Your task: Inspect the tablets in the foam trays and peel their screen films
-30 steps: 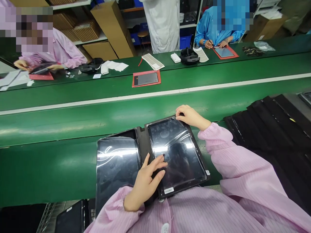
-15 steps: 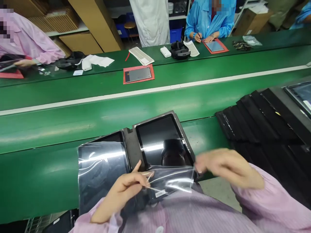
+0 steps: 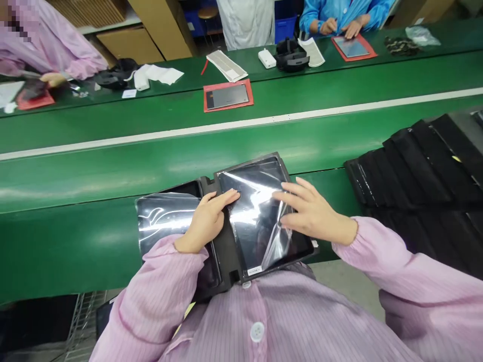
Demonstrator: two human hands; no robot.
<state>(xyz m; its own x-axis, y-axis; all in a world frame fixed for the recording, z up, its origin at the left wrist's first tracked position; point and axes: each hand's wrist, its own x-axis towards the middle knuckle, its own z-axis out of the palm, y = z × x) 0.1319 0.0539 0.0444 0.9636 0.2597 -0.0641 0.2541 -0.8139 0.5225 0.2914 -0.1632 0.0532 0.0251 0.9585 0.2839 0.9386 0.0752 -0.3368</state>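
The right hand [image 3: 311, 213] spreads across the tablet [image 3: 247, 229]; the left hand [image 3: 209, 218], fingers together, crosses its left edge. Green bench [image 3: 75, 246] lies beneath it, a blue-clad co-worker [image 3: 345, 10] beyond.

Left hand [image 3: 207, 218] and right hand [image 3: 311, 211] unclenched, backs turned upward.
The left forearm [image 3: 162, 271] slants up from the lower left, fingers [image 3: 226, 197] extended — one set apart from the rest; the right forearm [image 3: 385, 246] enters from the right — fingers spread, slightly bent, pointing left.
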